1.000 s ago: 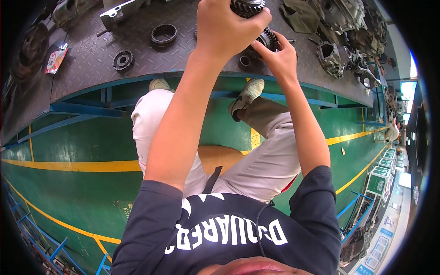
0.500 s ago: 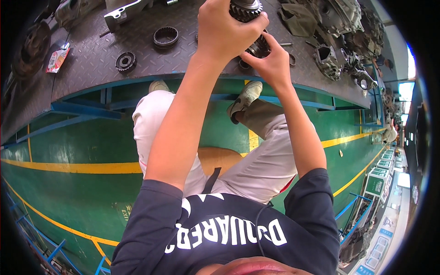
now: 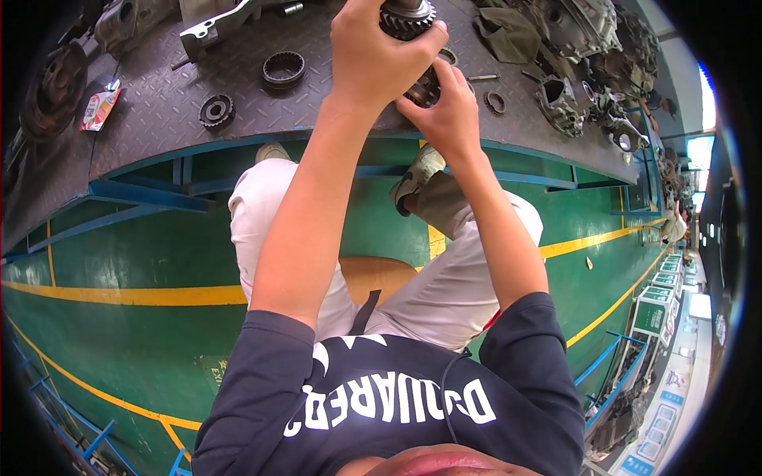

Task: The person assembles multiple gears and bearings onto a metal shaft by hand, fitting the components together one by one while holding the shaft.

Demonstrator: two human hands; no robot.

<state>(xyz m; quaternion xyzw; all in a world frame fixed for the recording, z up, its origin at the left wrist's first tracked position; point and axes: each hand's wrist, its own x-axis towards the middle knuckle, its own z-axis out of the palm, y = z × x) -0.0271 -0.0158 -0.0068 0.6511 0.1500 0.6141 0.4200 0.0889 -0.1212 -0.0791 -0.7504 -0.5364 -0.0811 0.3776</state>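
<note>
At the bench's near edge, my left hand (image 3: 381, 59) is closed round a dark steel gear shaft (image 3: 407, 22), whose toothed gear shows above my thumb. My right hand (image 3: 448, 113) curls its fingers and thumb about a lower dark gear (image 3: 425, 87), just below my left hand. Whether this gear sits on the same shaft is hidden by my hands. To the left on the bench lie a toothed ring (image 3: 283, 71) and a smaller gear hub (image 3: 217, 112).
The dark metal bench (image 3: 171, 87) has a blue frame. A small ring (image 3: 494, 101) and a thin rod (image 3: 482, 78) lie right of my hands. Beyond them are a cloth (image 3: 508, 36) and metal housings (image 3: 559, 103). A red-and-white packet (image 3: 100, 105) lies far left.
Both hands have shifted a little left together with the gears. The small ring on the right, partly covered before, now shows fully.
</note>
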